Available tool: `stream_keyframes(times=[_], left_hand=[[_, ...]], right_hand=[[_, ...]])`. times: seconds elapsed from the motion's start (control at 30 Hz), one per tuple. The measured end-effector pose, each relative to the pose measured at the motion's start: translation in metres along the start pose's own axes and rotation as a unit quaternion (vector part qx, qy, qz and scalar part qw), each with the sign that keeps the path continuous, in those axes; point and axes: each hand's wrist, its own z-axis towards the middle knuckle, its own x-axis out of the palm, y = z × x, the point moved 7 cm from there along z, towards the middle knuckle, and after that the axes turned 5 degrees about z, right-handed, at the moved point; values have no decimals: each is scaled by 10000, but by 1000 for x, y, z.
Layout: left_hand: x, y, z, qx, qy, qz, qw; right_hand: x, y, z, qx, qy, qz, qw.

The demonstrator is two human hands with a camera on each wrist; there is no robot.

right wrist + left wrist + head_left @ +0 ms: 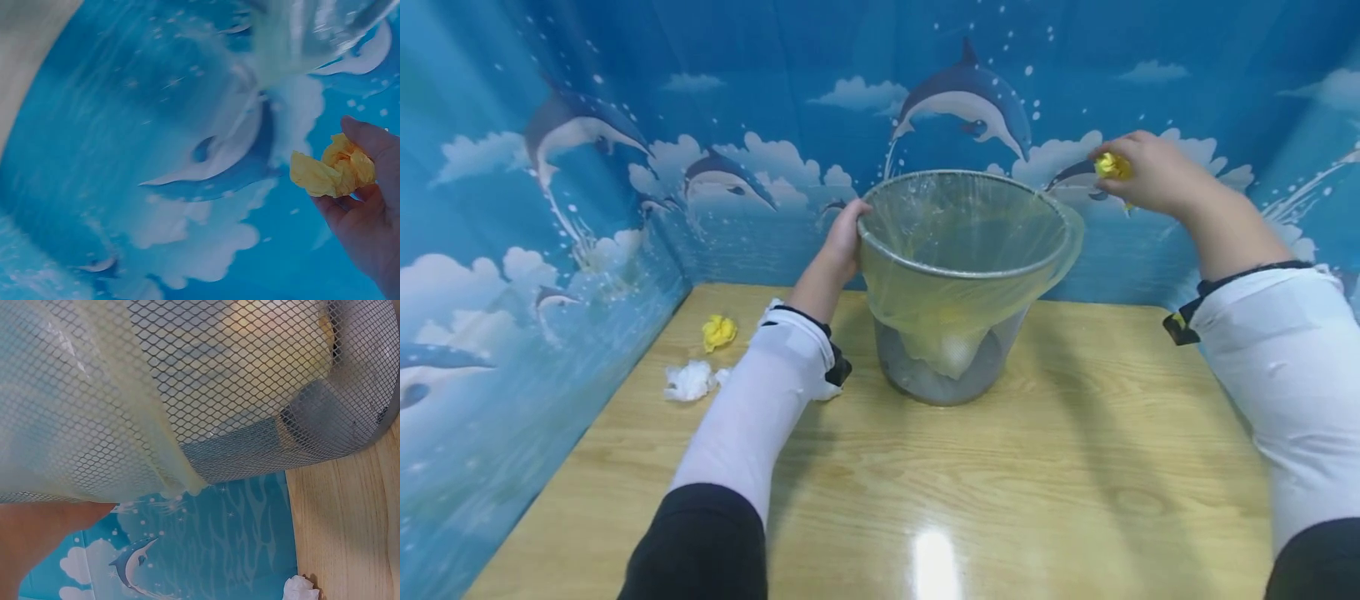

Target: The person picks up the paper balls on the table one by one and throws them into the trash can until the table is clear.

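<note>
A wire mesh wastebasket (902,375) stands on the table, lined with a thin see-through yellowish bag (917,292) folded over its rim. My left hand (847,236) grips that rim at its left side, the thumb on top. Through the mesh in the left wrist view, pale and yellow crumpled contents (275,369) show low in the bag. Up to the right of the basket, my right hand (1161,173) pinches a crumpled yellow paper ball (334,167) between thumb and fingers, apart from the rim and higher than it.
Left of the basket lie another crumpled yellow paper (719,332) and some crumpled white paper (689,381), partly behind my left forearm. A blue curtain with dolphins (737,225) closes off the back and left side of the wooden table (1000,483).
</note>
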Motion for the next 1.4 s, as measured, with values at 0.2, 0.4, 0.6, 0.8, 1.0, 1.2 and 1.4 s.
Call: stream_keyframes(times=[0.2,0.4,0.6,0.8,1.0,1.2,1.4], left_hand=[[-1,-1,0,30,8,57,10000],[0,-1,0,15,17,54,10000],[1,-2,0,66,34,0,10000],[1,-2,0,56,36,-15,10000],[-1,2,1,-91,24,33,9999],[-1,2,1,-93,35,19,9999],[0,1,0,-74,65,20,9999]], right_hand=[[-14,38,0,-503,-390,173,9978],[-13,66,2,-831,-319,407,9952],[-8,87,4,-1074,-207,522,9926],[0,106,5,-1371,-84,638,9885],[10,123,4,-1638,35,555,9849],[16,131,3,-1722,164,525,9835],[20,133,4,-1762,261,503,9827]])
